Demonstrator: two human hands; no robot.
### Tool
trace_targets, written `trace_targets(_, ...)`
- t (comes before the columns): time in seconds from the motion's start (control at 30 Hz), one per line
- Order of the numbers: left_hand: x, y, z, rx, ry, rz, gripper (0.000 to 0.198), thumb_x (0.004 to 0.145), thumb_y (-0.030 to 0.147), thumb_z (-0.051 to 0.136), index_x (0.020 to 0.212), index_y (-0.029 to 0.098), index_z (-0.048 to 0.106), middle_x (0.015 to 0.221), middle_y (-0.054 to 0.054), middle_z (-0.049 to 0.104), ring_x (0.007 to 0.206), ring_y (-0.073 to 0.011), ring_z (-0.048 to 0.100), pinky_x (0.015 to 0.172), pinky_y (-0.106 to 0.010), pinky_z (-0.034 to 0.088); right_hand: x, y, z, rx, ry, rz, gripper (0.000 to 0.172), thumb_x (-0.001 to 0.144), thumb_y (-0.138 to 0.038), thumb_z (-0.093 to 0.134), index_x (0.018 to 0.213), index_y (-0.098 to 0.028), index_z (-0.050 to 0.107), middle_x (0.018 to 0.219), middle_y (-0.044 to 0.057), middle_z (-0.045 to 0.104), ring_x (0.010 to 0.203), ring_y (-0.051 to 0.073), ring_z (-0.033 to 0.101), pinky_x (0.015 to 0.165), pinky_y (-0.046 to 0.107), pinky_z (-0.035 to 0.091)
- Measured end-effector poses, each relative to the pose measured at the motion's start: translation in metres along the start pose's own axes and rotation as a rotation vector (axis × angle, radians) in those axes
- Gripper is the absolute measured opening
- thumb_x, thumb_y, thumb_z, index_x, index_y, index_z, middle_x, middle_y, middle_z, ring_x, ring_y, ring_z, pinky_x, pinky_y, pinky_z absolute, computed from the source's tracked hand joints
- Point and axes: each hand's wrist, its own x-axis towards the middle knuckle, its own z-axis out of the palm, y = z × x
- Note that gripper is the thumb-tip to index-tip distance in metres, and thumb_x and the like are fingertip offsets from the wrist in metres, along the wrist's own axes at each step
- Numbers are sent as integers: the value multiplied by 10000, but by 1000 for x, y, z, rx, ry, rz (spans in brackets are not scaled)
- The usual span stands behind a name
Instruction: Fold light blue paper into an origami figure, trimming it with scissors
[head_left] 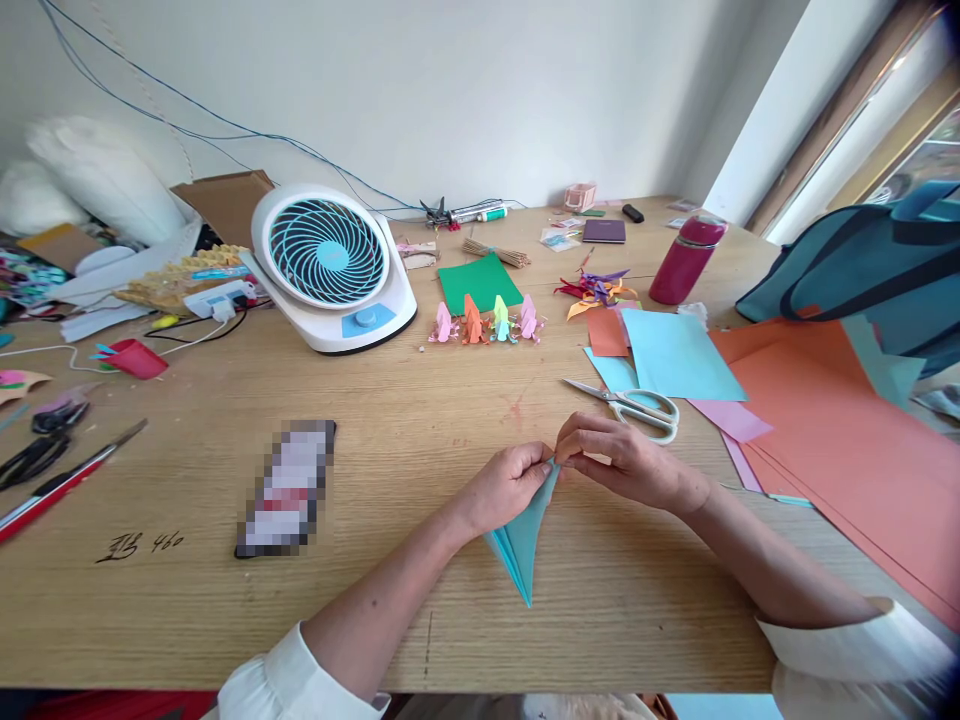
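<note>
A folded piece of light blue paper (pixel 525 540) lies on the wooden table (pixel 420 420) in front of me, narrowing to a point toward me. My left hand (pixel 506 488) pinches its upper left edge. My right hand (pixel 626 462) pinches the top corner from the right. Both hands meet at the paper's upper tip. White-handled scissors (pixel 637 405) lie just beyond my right hand.
Sheets of blue (pixel 675 355), pink and orange paper (pixel 840 420) cover the right side. Several small folded paper figures (pixel 487 322) stand by a green sheet (pixel 478 282). A white fan (pixel 330 265), a magenta bottle (pixel 686 260), a teal bag (pixel 870 265), a phone (pixel 289 488) and tools at left (pixel 52 470) sit around.
</note>
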Motion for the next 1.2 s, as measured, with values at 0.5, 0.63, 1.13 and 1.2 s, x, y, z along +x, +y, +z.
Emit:
trace_targets(0.5,-4,8,5,192,46,39,242,888,395,577,947,165,625,859,-9,642,795,-165,569,688,-238,397,-2,-4,3,2,-42,100,104,944,-121,486,910,-191,555,940,55,574,799,142,574,726,286,475)
trace_targets(0.63,-6,7,9,248,114,16,169,834,335,639,886,175,626,796,15,636,740,-148,568,653,-229,383,-1,-7,7,11,-17,142,100,935,-113,495,894,-193,538,931,41,581,781,131,589,708,276,473)
trace_targets(1.13,-9,8,10,312,314,165,148,905,268,544,784,185,566,685,35,582,630,-104,515,618,-216,364,2,-6,21,374,236,325,97,912,-272,628,970,-196,612,920,22,597,825,139,579,769,293,498)
trace_targets(1.2,-10,8,11,358,345,188,128,900,253,544,793,188,569,688,33,592,628,-106,520,615,-218,360,2,-7,22,404,250,313,94,912,-274,631,961,-195,614,917,22,588,825,139,572,769,295,497)
